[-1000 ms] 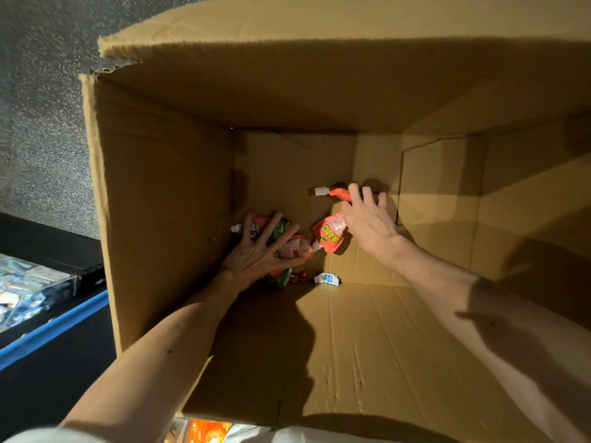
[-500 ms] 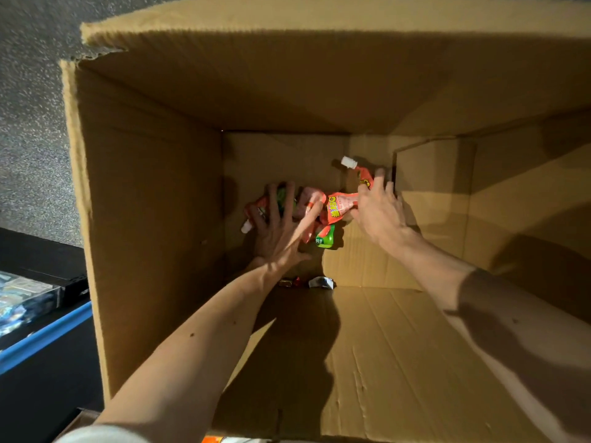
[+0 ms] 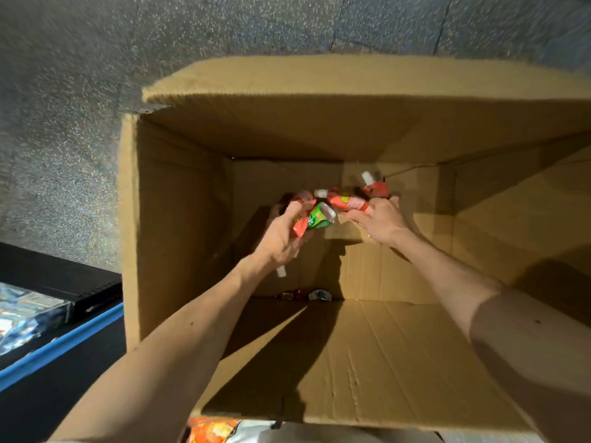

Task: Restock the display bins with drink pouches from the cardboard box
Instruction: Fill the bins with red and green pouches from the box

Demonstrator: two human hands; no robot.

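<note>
Both my arms reach into a large open cardboard box point(image 3: 179, 219). My left hand point(image 3: 281, 235) grips a bunch of drink pouches point(image 3: 315, 219), red and green with white caps, lifted above the box floor. My right hand point(image 3: 380, 220) grips red drink pouches point(image 3: 348, 201), and one white cap point(image 3: 367, 177) sticks up behind its fingers. The two bunches nearly touch in the middle of the box. Motion blur hides how many pouches each hand holds.
A few small wrappers point(image 3: 316, 295) lie on the box floor near its front fold. A black shelf with a blue edge point(image 3: 60, 343) and shiny packets point(image 3: 22, 311) stands at the left. Orange packaging point(image 3: 211, 430) shows below the box. Speckled grey floor point(image 3: 80, 91) surrounds the box.
Both hands went from lying spread on the pouches at the box bottom to gripping them and lifting them up. The view has pulled back, showing the box's far rim and the floor.
</note>
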